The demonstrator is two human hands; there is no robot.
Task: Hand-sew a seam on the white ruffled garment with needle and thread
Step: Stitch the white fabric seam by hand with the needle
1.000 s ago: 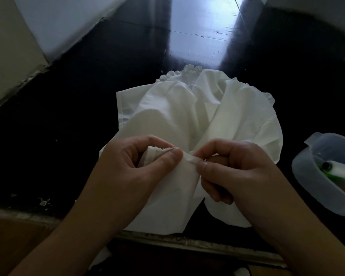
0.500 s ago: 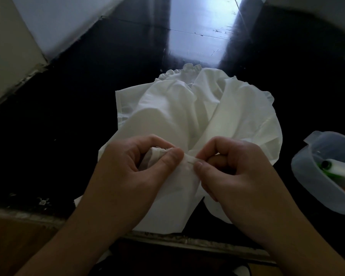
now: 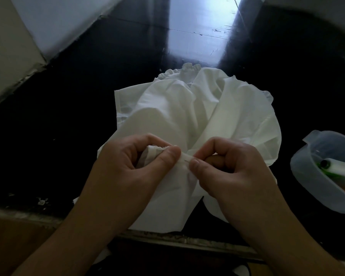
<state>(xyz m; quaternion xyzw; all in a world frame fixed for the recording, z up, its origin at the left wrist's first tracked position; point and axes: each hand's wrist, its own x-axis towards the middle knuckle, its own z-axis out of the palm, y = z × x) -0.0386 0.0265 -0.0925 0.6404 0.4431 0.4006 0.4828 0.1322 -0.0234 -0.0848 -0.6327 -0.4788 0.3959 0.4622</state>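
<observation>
Tub [image 3: 305, 176] holds white thread spool [image 3: 340, 167].

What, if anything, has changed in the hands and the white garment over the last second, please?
Very little. The right hand has edged toward the left hand, its thumb and fingers now pinching what looks like the needle at the folded edge of the white garment. The left hand keeps gripping that gathered edge. The container with the thread spool has not moved.
</observation>
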